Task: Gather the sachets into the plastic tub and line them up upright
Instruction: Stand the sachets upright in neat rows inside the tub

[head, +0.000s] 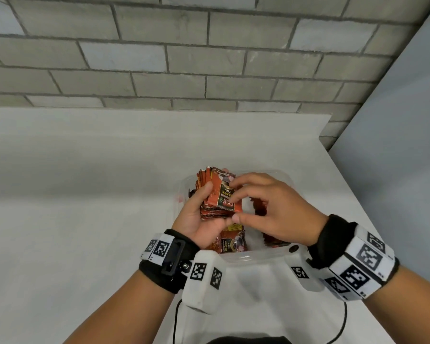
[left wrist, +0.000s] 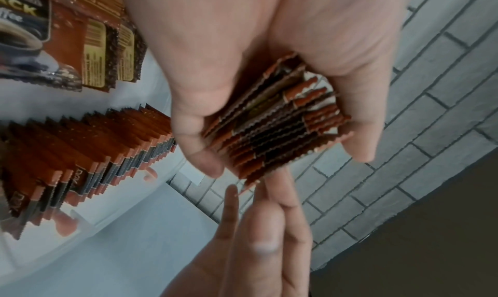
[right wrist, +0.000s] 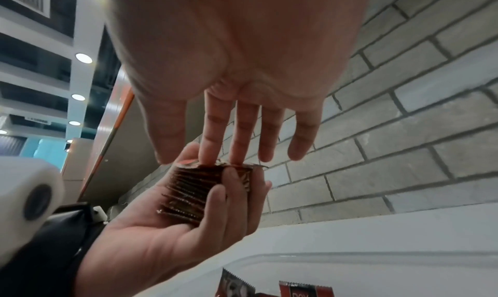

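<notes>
Left hand point(head: 199, 219): palm up, thumb and fingers curled round a stack of sachets point(head: 215, 194), held above the plastic tub point(head: 243, 259).
Right hand point(head: 271, 209): fingers straight and slightly spread. In the right wrist view two fingertips point(right wrist: 209, 160) press on the stack's top sachet; thumb near the stack's 6 o'clock edge, contact unclear.
The hands meet at the stack, the right at 3 o'clock of the left.

Tub contents, left wrist view: upright row of sachets point(left wrist: 89, 152) standing on edge, packed face to face; loose sachets point(left wrist: 53, 46) lying flat next to the row. Head view shows a flat sachet at 6 o'clock of the held stack.

Tub sits on a white table point(head: 85, 207), near its 3 o'clock edge. Grey brick wall point(head: 184, 58) at 12 o'clock.
</notes>
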`<state>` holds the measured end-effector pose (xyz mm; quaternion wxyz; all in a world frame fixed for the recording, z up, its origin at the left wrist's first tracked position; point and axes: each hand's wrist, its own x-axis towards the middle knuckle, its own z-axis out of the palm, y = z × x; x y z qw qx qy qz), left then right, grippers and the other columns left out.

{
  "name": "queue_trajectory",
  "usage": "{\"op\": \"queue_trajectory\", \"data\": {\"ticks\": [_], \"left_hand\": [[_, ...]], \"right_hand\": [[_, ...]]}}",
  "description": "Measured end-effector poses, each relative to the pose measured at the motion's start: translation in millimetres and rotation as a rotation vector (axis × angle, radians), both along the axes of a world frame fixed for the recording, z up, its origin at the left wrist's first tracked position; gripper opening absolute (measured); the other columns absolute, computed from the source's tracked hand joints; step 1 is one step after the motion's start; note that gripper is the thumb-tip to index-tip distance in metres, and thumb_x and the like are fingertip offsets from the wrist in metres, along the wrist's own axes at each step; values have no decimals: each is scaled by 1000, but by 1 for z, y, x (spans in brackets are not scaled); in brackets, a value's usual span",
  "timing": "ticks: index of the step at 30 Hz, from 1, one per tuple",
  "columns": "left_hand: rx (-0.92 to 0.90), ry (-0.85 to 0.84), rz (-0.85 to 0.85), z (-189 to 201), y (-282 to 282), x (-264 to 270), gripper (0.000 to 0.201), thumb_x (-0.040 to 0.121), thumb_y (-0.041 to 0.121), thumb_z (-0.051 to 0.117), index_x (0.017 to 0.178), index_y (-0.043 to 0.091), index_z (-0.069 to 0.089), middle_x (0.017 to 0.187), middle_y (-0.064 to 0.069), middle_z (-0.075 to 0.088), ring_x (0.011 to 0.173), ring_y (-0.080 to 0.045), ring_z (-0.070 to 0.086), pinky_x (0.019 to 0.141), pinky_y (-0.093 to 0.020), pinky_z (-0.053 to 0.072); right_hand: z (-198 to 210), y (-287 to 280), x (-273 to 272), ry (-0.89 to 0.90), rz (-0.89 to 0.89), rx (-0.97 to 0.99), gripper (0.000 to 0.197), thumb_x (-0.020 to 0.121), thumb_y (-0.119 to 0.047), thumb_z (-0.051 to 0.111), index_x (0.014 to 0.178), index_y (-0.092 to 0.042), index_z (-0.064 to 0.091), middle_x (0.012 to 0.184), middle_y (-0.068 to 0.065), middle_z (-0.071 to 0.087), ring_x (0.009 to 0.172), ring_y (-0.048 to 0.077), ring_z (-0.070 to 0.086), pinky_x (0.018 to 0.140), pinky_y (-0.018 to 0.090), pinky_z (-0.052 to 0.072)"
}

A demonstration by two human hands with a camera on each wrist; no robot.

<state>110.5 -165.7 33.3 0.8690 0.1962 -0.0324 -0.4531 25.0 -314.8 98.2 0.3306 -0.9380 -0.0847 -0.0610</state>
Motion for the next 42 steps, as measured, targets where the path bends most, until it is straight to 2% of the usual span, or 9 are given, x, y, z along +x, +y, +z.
{"op": "queue_trajectory", "data": {"ticks": [4,9,14,18,23,27,32,37,42], "left_hand": [[-10,-31,-11,-1,1,0,58,50,13,89,105,7,72,105,-13,68,93,-26,67,72,-43,56],[14,-43,72,1,0,1,48,54,0,66,101,7,74,107,-20,67,95,-32,66,77,-47,57],[107,-231,72,2,2,3,74,63,3,67,133,18,51,123,-17,62,107,-33,62,84,-46,54],[154,-269,62,6,3,6,72,51,11,88,117,10,60,113,-16,66,105,-32,63,84,-44,55],[244,-286,128,10,-4,3,64,67,-3,61,127,17,56,110,-10,66,104,-27,63,93,-51,48],[234,-257,231,11,-6,5,67,66,-6,55,128,18,54,108,-8,68,100,-24,65,83,-42,53],[264,-281,262,5,1,13,54,71,-7,61,118,20,58,104,-7,71,97,-24,68,82,-41,54],[340,-196,346,-2,16,25,27,72,9,71,97,12,60,87,-4,69,91,-21,65,80,-40,54],[390,-162,350,-7,21,29,30,68,14,68,97,11,60,92,-7,65,100,-27,60,78,-38,53]], "right_hand": [[0,3,-1,-45,-20,51,26,85,-37,62,104,-21,71,122,-10,57,117,3,50,101,24,40],[-5,12,2,76,-440,300,30,80,-36,72,99,-26,51,98,-9,61,86,6,62,73,25,51],[-7,18,3,230,-426,489,27,81,-21,73,103,-24,56,79,2,72,71,15,71,81,42,56],[4,8,12,148,-389,450,24,93,-18,58,106,-38,63,88,2,67,83,22,67,79,49,56],[22,2,22,174,-251,352,33,96,-11,51,120,-31,61,98,-2,58,71,-3,59,62,14,47],[23,-8,30,301,-349,550,33,89,-8,62,120,-17,57,86,1,62,73,12,65,70,35,57],[26,-18,42,335,-292,347,12,84,-2,66,84,-14,66,77,2,66,70,11,62,75,27,51],[35,-35,71,298,-306,-98,5,86,-14,66,88,-18,67,86,-4,65,76,8,58,67,15,42],[5,-31,93,435,-246,-484,16,89,-19,62,102,-15,70,106,1,67,94,17,59,85,30,49]]}}
